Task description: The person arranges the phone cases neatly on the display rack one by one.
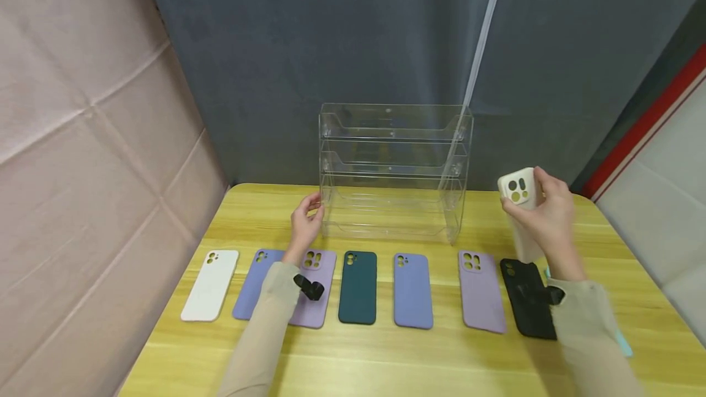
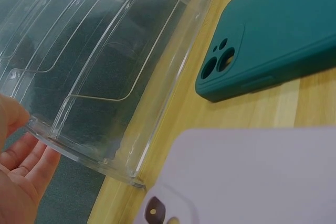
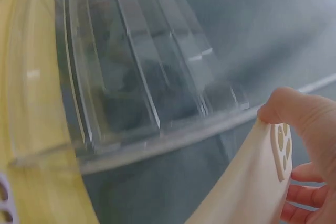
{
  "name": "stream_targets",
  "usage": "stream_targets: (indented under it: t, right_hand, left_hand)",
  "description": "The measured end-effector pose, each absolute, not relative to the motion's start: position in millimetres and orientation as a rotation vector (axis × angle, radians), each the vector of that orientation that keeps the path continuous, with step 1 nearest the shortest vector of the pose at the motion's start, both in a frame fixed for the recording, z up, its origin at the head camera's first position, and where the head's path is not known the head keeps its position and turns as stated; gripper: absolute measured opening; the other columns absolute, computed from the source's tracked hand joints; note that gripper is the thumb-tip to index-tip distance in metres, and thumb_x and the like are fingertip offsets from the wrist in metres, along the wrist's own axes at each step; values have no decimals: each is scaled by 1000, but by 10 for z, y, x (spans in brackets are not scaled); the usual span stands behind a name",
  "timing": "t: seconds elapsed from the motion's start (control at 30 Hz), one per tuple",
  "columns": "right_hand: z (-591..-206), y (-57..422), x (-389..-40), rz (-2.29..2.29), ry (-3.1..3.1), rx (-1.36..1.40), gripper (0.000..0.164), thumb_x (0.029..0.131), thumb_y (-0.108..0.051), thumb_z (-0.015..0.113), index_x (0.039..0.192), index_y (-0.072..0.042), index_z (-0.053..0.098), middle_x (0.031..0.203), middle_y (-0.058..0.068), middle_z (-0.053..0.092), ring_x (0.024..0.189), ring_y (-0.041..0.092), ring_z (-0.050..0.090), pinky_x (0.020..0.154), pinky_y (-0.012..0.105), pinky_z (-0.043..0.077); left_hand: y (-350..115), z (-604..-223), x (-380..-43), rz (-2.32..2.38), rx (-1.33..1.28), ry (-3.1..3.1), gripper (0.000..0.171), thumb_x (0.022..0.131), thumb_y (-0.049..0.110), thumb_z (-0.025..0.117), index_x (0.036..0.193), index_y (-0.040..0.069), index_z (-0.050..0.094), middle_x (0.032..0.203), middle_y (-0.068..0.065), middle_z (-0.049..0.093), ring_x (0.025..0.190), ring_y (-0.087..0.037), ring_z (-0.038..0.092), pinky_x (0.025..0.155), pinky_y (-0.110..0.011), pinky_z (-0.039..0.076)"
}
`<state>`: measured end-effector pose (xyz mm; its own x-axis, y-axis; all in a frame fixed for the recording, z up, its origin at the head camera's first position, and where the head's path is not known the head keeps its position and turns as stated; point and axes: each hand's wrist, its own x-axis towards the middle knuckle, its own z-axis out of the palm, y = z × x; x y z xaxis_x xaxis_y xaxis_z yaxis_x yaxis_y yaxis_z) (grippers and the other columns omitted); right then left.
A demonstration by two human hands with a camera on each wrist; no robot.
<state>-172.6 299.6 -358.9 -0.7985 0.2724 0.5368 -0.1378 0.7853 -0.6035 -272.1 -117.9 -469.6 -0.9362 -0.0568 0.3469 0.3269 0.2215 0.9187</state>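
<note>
Left hand [image 2: 23, 177] in a seeming pinch on clear rack [image 2: 100, 85], teal case [image 2: 283, 24] and lilac case [image 2: 262, 174] nearby

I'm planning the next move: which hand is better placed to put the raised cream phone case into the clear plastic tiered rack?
Probably the right hand: it grips the cream phone case, raised right of the clear plastic tiered rack, while the left hand holds the rack's left edge.

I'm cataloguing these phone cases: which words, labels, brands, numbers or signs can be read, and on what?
None can be read in any view.
The cream phone case in the right hand, the row of phone cases on the table and the clear rack show no lettering I can make out.
</note>
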Motion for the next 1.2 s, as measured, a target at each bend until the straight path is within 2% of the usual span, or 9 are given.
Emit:
stream_targets:
  t: [0.1, 0.23, 0.5, 0.73, 1.2]
  right_hand:
    - [-3525, 2866, -1769, 859, -2354, -68, 78, 70, -12, 75, 137, 7, 40, 125, 32, 47, 108, 44, 42, 78, 52, 39]
    - [-3439, 2703, -1809, 880, -2344, -22, 79, 70, -13, 76, 138, 7, 40, 127, 32, 45, 110, 44, 42, 81, 54, 40]
    - [-3328, 2442, -1950, 946, -2325, 17, 81, 69, -12, 77, 139, 5, 40, 128, 29, 44, 111, 40, 43, 86, 53, 42]
    - [-3280, 2184, -2118, 1011, -2275, 124, 79, 68, -9, 77, 137, 7, 41, 124, 29, 45, 107, 39, 44, 84, 49, 43]
    - [-3140, 1683, -2423, 1045, -2269, 218, 83, 67, -18, 78, 138, 4, 41, 124, 25, 45, 104, 34, 45, 84, 44, 46]
  left_hand:
    - [-1178, -4701, -2718, -1764, -246, -2197, 31, 90, -4, 56, 121, -6, 56, 118, -22, 58, 106, -35, 56, 89, -45, 51]
    - [-1170, -4701, -2720, -1765, -240, -2200, 31, 90, -4, 56, 120, -6, 56, 117, -23, 58, 106, -35, 56, 89, -44, 51]
    - [-1156, -4680, -2717, -1765, -241, -2191, 31, 89, -4, 56, 120, -7, 56, 115, -23, 58, 105, -35, 56, 89, -45, 51]
    - [-1166, -4703, -2738, -1763, -251, -2193, 30, 90, -3, 56, 120, -7, 56, 116, -23, 58, 105, -35, 56, 88, -46, 51]
    - [-1158, -4718, -2738, -1783, -240, -2181, 31, 90, -3, 56, 121, -5, 57, 118, -22, 58, 106, -36, 56, 88, -48, 51]
